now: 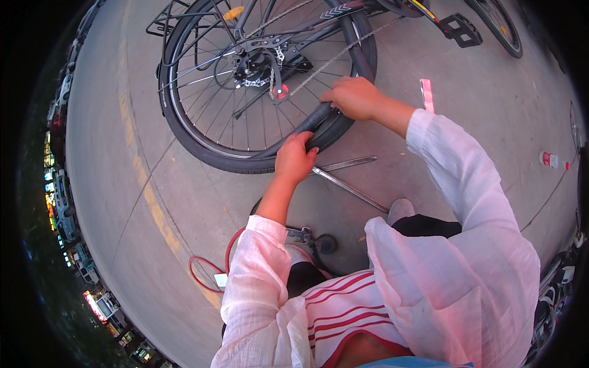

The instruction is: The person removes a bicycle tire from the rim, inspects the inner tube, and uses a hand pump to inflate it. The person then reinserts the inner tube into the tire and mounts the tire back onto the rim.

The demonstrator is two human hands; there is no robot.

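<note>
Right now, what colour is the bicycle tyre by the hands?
Black tyre, best seen in the head view.

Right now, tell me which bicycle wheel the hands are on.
The near wheel, at upper centre: the left hand and right hand both hold black rubber along its edge. The far wheel, upper right, has no hand on it.

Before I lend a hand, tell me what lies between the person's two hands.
In the head view, a length of black tube spans between the left hand and right hand.
</note>
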